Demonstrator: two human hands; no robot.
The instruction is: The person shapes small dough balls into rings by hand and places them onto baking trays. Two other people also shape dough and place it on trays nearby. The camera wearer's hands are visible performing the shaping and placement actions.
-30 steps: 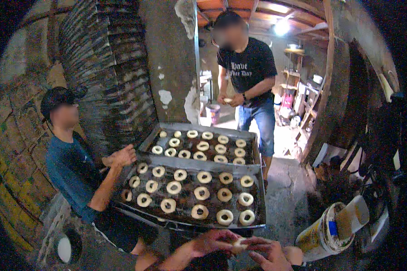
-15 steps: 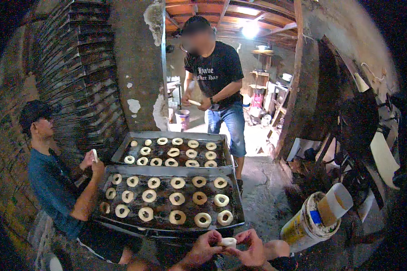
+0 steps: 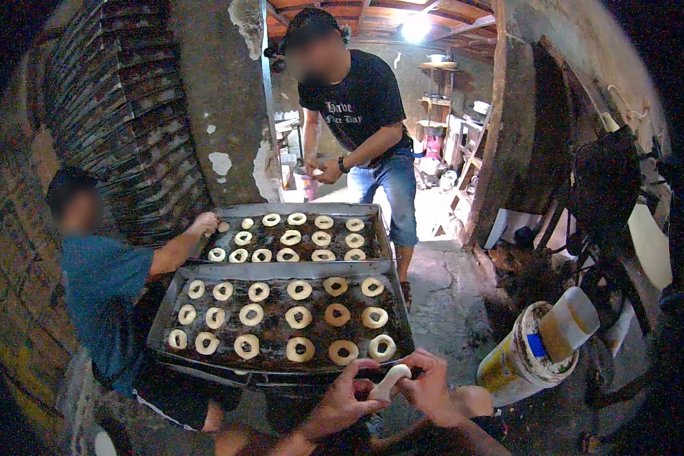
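Left grip (image 3: 344, 400) and right grip (image 3: 429, 386) are both closed on a strip of pale dough (image 3: 387, 383), which is held slantwise between the fingertips, its rounded upper end at the right grip. Whether its ends are joined cannot be told, as part is hidden by fingers. In this view it is held just outside the near edge of the front tray (image 3: 281, 269), toward the right corner. The strip could be thinned or torn if the hands were drawn apart too hard. If it were let slip, it might be lost to the floor (image 3: 452, 304), as no support is seen beneath it. The nearest dough ring (image 3: 372, 349) could be dented by a careless knuckle. At the left end of the back tray (image 3: 296, 208), a co-worker's hand (image 3: 204, 223) is placed; by a knock there, rings might be shifted.
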